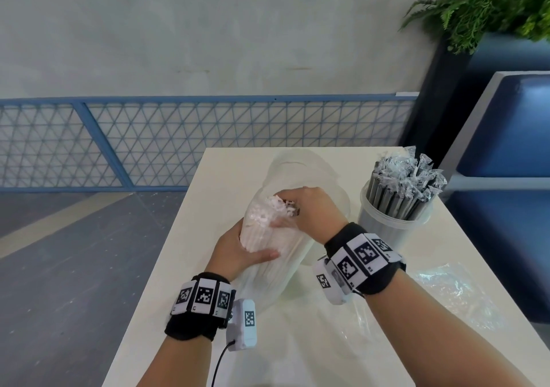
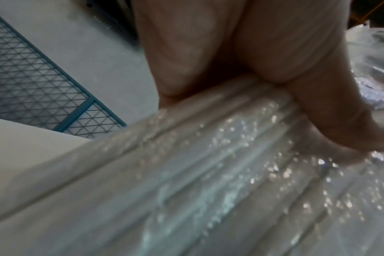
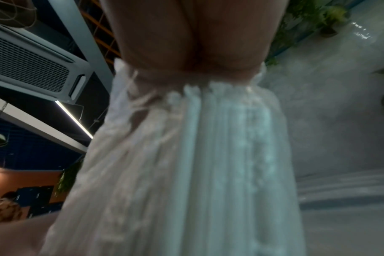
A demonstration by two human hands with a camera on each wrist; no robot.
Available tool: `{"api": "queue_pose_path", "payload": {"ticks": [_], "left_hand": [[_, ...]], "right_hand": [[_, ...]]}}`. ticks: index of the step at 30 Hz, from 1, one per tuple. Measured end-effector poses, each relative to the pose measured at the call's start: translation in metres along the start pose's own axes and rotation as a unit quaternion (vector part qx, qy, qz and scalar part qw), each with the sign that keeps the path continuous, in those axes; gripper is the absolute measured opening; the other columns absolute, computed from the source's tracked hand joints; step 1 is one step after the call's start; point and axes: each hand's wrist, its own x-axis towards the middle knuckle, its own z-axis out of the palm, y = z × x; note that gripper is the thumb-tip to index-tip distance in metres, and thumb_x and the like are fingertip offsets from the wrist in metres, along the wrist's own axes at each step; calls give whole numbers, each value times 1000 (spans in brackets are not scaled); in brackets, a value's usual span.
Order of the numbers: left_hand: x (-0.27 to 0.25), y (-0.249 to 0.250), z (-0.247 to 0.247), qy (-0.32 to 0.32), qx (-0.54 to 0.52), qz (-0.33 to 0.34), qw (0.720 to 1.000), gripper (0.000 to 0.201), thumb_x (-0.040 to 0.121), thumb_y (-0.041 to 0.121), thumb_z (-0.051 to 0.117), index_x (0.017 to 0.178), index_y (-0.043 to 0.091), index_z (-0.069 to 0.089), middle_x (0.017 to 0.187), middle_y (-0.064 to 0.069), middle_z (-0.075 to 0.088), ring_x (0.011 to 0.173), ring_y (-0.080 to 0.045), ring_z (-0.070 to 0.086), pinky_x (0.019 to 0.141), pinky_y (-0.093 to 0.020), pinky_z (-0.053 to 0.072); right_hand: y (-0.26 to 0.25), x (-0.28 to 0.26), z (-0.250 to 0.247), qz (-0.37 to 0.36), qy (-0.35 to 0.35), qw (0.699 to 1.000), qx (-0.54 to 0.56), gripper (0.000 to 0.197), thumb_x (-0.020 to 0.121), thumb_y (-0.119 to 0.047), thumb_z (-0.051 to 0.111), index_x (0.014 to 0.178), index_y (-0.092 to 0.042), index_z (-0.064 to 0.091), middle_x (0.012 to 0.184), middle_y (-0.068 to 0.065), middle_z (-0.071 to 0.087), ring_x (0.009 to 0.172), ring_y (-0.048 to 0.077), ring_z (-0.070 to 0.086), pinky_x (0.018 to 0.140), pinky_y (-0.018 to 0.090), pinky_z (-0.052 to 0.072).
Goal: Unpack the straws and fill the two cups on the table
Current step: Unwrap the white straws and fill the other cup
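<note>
A bundle of white straws [image 1: 262, 225] stands tilted inside a clear plastic bag [image 1: 268, 282] at the middle of the white table [image 1: 178, 282]. My left hand [image 1: 241, 246] grips the bundle through the bag, thumb across its front. My right hand [image 1: 306, 208] reaches into the bag's mouth and curls round the straws' wrapped tops. In the left wrist view the fingers [image 2: 318, 90] press on the bagged straws [image 2: 208, 173]. The right wrist view shows the straws [image 3: 208, 155] hanging below the right hand [image 3: 175, 43]. A clear cup [image 1: 393, 228] at the right is full of dark wrapped straws [image 1: 401, 184]. Another clear cup [image 1: 324, 178] seems to stand behind my hands.
A crumpled clear plastic wrapper [image 1: 455, 294] lies on the table's front right. A blue bench [image 1: 506, 136] stands just past the table's right edge, with a plant [image 1: 491, 2] above it. A blue mesh railing [image 1: 178, 136] runs along the wall beyond the table.
</note>
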Motion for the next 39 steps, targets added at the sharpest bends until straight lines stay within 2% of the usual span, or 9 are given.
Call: {"api": "queue_pose_path", "payload": {"ticks": [3,6,11,15,18,25,30,35,39], "left_hand": [[1,0,-1,5,0,-5,1000,55,56,27,88,99,32,54,93,15,65,84,8,59,63,-4,44],[0,-1,-1,3,-4,-8,1000,54,57,23,87,100,28,54,88,16,64,78,11,57,59,0,43],[1,-3,-4,7,-14,-9,1000,56,58,22,87,101,27,53,89,19,61,81,12,55,59,-3,44],[1,-2,-2,7,-26,3,1000,59,57,23,87,105,26,53,94,16,63,86,9,57,64,-8,47],[0,-1,-2,-16,-9,12,1000,67,56,26,87,112,30,50,100,17,62,94,8,56,70,-11,45],[-3,0,-4,-54,4,22,998,68,55,18,89,102,44,47,102,21,60,93,15,53,68,-2,43],[-3,-1,-5,-47,-8,24,999,64,54,25,88,103,41,51,104,16,63,100,7,57,73,-6,44],[-1,3,-1,-9,-12,25,1000,51,57,27,86,94,40,53,92,18,64,84,15,58,67,-2,45],[0,2,0,-2,-10,15,1000,45,60,31,84,94,35,55,90,16,65,85,10,59,69,-9,45]], "right_hand": [[2,4,-7,10,27,999,30,43,74,-26,75,114,-13,66,115,7,68,97,17,62,76,5,32],[1,5,-17,19,54,994,90,37,73,-19,76,109,-11,68,98,2,69,70,2,55,68,2,39],[4,11,-27,12,128,983,131,33,72,-25,77,103,-14,69,87,2,69,78,12,60,69,6,42],[7,8,-9,45,21,991,124,58,72,-31,76,122,-13,52,108,-3,61,96,10,56,85,21,46],[8,6,7,35,-24,987,152,51,71,-23,78,116,-13,57,112,5,66,102,19,61,93,34,48],[8,13,14,50,-111,988,94,55,68,-34,79,114,-11,59,113,6,64,108,20,56,96,33,44],[7,9,20,45,-53,987,147,58,69,-29,79,119,-9,57,100,0,67,98,14,58,89,26,43],[7,6,18,62,34,975,212,17,78,-20,72,90,-9,65,81,0,66,76,12,59,66,9,44],[2,14,3,76,108,954,268,25,76,-24,73,87,-4,64,83,10,68,80,22,65,76,32,51]]}}
